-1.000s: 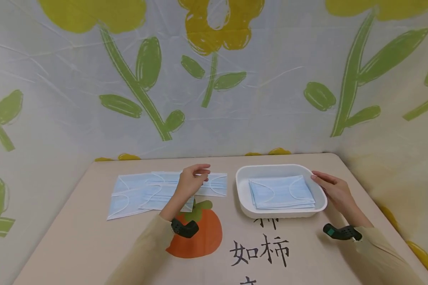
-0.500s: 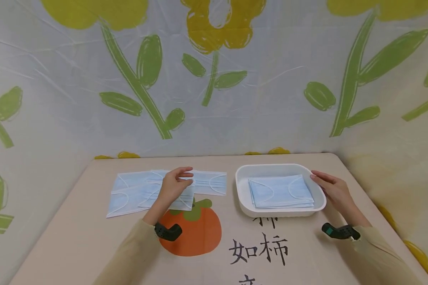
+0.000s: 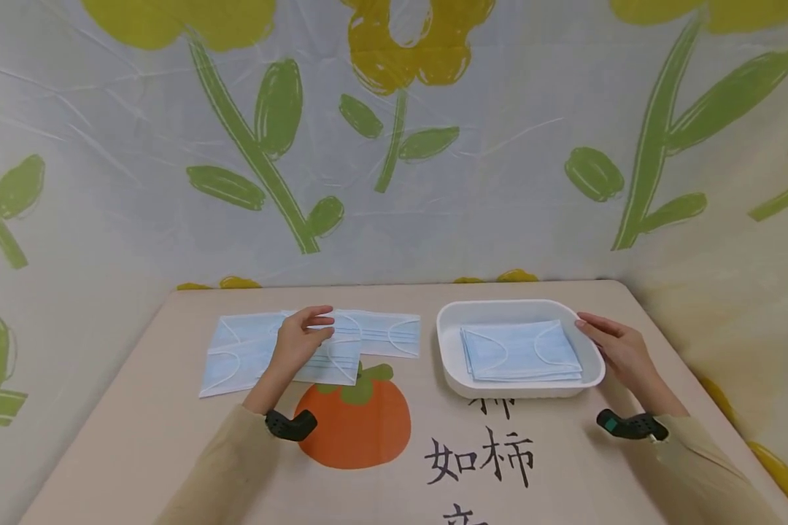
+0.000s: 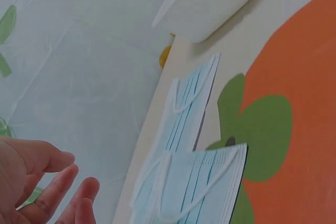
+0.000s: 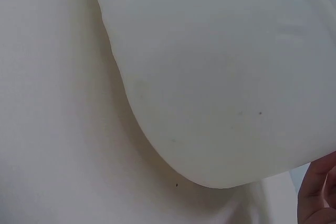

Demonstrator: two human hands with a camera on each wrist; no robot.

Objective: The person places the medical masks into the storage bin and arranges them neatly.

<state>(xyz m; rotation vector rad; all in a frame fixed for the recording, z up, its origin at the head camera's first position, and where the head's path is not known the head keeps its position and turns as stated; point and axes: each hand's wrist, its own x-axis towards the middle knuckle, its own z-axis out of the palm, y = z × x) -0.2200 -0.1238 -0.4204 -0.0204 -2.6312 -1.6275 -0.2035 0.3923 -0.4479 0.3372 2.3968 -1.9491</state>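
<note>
Several pale blue face masks [image 3: 389, 334] lie overlapping on the table's left side in the head view. My left hand [image 3: 300, 339] hovers over them with its fingers loosely bent and nothing held. The left wrist view shows that hand [image 4: 50, 187] apart from the masks [image 4: 202, 182]. To the right stands a white plastic basin [image 3: 499, 391], with a small stack of face masks [image 3: 522, 351] lying flat inside. My right hand [image 3: 620, 354] grips the basin's right rim, thumb at the edge. In the right wrist view the basin wall [image 5: 220, 87] fills most of the picture, hiding the stack.
The table [image 3: 138, 437] has a cloth printed with an orange persimmon [image 3: 353, 430] and dark characters. A flower-patterned curtain [image 3: 499, 182] rises behind the table's far edge and along both sides.
My left hand has moved left, from near the rightmost mask to over the middle of the spread masks. My right hand and the basin have stayed in place.
</note>
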